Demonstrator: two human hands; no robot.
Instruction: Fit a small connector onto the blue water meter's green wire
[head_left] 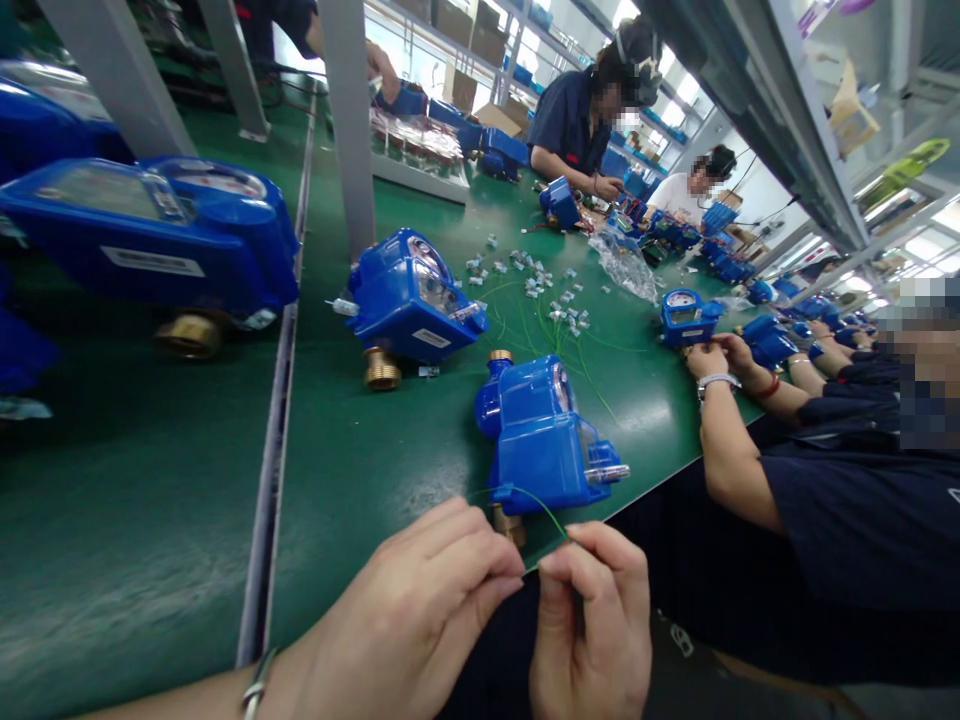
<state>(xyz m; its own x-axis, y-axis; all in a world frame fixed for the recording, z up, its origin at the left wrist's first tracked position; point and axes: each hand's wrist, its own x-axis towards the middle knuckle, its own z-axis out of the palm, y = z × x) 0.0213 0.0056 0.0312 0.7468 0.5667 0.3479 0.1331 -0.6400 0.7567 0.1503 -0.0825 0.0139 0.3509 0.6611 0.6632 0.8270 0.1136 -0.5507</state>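
Note:
Just beyond my hands, a blue water meter lies on its side on the green worktop, its dial turned away to the right. A thin green wire arcs along its near side, and one stretch runs into the pinched fingers of my right hand. My left hand is closed beside the meter's brass threaded end, thumb against fingers; what they grip, if anything, is hidden. Farther back stands a second blue meter with a brass fitting.
Small clear seals and loose green wires lie scattered mid-table. A metal strip crosses the worktop at left, near a large blue meter. A co-worker's hands handle another meter at right. Grey posts rise behind.

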